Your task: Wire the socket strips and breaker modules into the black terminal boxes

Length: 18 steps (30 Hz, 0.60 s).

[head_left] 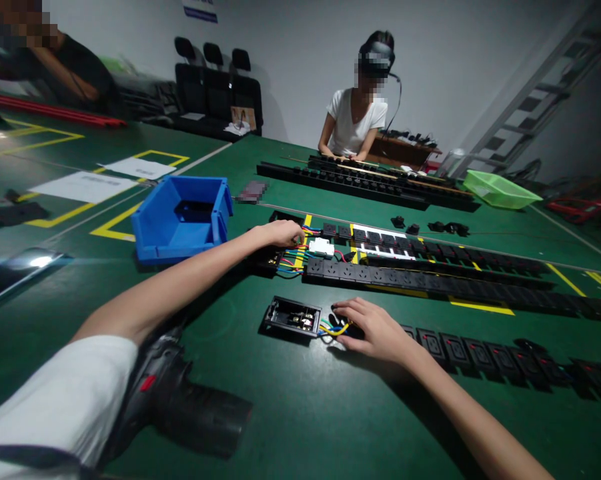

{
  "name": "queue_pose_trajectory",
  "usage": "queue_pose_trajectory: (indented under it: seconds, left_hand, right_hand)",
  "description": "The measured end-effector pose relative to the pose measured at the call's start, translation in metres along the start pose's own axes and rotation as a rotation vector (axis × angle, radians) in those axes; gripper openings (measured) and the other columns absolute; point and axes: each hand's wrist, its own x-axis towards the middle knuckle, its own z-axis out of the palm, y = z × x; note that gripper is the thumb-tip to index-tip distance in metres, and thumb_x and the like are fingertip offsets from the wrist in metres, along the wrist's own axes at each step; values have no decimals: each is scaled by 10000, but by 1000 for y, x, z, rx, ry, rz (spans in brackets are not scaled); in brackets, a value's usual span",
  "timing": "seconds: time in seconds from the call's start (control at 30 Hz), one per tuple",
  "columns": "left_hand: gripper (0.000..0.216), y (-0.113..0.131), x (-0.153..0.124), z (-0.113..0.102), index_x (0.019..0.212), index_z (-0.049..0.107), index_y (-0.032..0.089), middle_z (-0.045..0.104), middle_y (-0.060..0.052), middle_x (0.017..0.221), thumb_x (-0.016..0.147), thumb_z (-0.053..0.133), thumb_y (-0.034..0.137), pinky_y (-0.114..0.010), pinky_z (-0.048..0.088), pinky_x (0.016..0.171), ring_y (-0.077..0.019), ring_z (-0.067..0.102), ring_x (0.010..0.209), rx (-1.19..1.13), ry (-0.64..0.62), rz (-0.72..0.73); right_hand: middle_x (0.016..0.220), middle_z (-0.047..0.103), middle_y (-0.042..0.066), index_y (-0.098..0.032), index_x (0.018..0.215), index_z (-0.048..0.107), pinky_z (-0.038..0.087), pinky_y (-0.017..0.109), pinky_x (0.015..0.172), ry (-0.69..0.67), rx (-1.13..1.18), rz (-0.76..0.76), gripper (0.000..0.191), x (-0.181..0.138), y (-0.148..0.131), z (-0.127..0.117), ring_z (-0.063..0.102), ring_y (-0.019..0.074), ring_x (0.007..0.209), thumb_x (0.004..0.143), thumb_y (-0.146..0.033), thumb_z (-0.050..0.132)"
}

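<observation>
My left hand [284, 233] reaches far forward with curled fingers over coloured wires [295, 255] beside black end boxes; what its fingertips hold is hidden. A white connector block [321, 248] lies just right of it. My right hand [373, 330] is closed around the near end of a row of black sockets [453, 348], thumb and fingers on either side of the first one. Yellow, blue and green wires [336, 329] run from there into an open black end box [294, 317] with brass-coloured parts inside. The box lies flat on the green table.
A cordless drill [195, 410] lies under my left forearm. A blue bin [180, 217] stands left of my left hand. Long black socket strips [380, 277] run rightward. Across the table [280, 433] sit a person [357, 120], more strips and a green tray [500, 190].
</observation>
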Motion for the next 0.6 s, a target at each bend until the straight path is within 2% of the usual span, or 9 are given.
queue_pose_trajectory:
  seconds: [0.33, 0.47, 0.6]
  left_hand:
    - [171, 10, -3, -5, 852, 729, 150, 727, -72, 860, 784, 573, 172, -231, 387, 672, -152, 613, 737, -55, 41, 1]
    - [165, 13, -13, -13, 887, 711, 133, 715, -80, 854, 826, 580, 212, -232, 406, 718, -158, 614, 769, -103, 126, 8]
    - [213, 19, -29, -20, 993, 685, 122, 697, -89, 931, 878, 555, 246, -239, 423, 747, -169, 625, 825, -147, 236, 59]
  right_hand:
    - [1297, 570, 98, -178, 1271, 539, 452, 411, 1001, -2, 6, -4, 453, 0, 0, -1, 535, 242, 1158, 938, -484, 544]
    - [1292, 572, 98, -176, 1269, 541, 452, 412, 1003, -1, 4, -4, 449, 0, 0, 0, 534, 245, 1161, 938, -480, 542]
    - [1270, 580, 105, -169, 1265, 545, 452, 416, 1001, -3, 8, -14, 460, 0, 2, 2, 533, 250, 1153, 931, -484, 552]
